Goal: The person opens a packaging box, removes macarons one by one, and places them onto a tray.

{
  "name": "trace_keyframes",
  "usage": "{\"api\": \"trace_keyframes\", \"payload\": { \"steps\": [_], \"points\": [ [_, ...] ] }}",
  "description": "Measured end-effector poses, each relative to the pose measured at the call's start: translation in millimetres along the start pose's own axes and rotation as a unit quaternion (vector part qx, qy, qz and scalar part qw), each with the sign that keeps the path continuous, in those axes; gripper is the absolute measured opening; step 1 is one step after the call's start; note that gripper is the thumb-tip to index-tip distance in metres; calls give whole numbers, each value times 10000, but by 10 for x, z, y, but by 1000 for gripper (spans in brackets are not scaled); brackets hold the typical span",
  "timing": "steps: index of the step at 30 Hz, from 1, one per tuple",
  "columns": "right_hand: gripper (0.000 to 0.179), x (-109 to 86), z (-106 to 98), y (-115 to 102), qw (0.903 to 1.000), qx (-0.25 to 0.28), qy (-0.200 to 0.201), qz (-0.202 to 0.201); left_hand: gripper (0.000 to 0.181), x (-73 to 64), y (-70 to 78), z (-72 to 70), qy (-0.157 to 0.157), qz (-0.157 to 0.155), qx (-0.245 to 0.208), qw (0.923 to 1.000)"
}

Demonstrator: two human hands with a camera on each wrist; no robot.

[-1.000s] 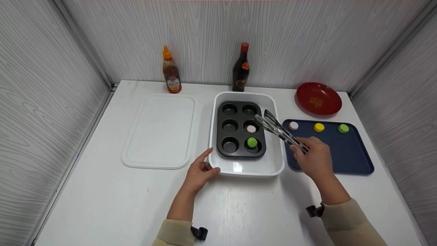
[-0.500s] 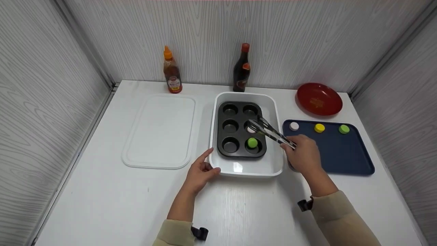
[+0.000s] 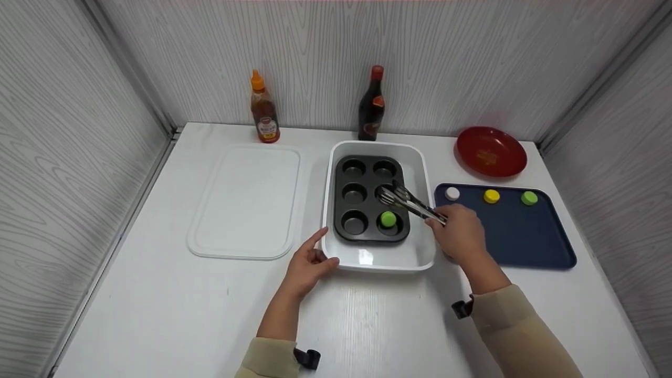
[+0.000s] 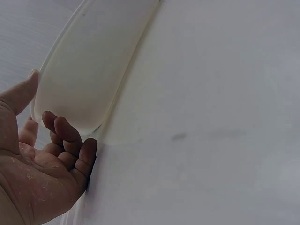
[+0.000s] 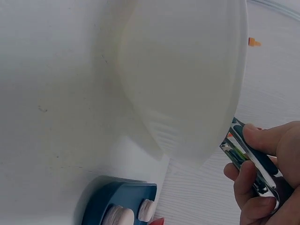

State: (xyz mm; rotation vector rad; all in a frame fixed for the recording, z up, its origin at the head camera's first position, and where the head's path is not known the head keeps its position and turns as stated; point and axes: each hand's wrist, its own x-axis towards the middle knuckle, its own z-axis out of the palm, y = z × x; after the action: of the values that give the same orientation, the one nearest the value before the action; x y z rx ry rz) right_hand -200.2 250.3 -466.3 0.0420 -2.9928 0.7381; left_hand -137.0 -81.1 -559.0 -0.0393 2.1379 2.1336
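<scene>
My right hand (image 3: 459, 231) grips metal tongs (image 3: 417, 206), seen also in the right wrist view. The tong tips are at the middle right cup of a dark muffin tin (image 3: 370, 206). They cover that cup, so I cannot tell whether they hold anything. A green round piece (image 3: 388, 219) sits in the front right cup. The tin stands inside a deep white container (image 3: 341, 257). At its front left corner, my left hand (image 3: 306, 270) touches the wall with index finger and thumb extended; the other fingers are bent and hold nothing.
On the right lies a navy tray (image 3: 530, 236) bearing white (image 3: 452, 193), yellow (image 3: 491, 196) and green (image 3: 529, 198) pieces. A red plate (image 3: 491, 152) is behind it. A sauce bottle (image 3: 265, 113) and dark bottle (image 3: 371, 107) stand at the back; a white lid (image 3: 247, 202) lies left.
My right hand has moved left with the tongs, whose tips have come down to the middle right cup. The pink piece seen there before is now hidden. My left hand stays put.
</scene>
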Motion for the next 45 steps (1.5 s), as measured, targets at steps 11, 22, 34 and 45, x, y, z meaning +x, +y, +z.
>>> {"api": "trace_keyframes", "payload": {
  "steps": [11,22,34,45],
  "points": [
    [29,102,-5,-124,9995,-276,-123,-115,80,9,-9,3,-1,-92,-25,10000],
    [23,98,26,-162,9993,-348,-124,-81,81,23,-18,5,-23,-107,4,9999],
    [29,10,90,-111,9987,-176,367,-298,80,12,-5,-13,-6,-111,-38,9999],
    [29,-88,9,-111,9956,134,808,-464,82,7,6,-7,13,-154,92,9998]
  ]
}}
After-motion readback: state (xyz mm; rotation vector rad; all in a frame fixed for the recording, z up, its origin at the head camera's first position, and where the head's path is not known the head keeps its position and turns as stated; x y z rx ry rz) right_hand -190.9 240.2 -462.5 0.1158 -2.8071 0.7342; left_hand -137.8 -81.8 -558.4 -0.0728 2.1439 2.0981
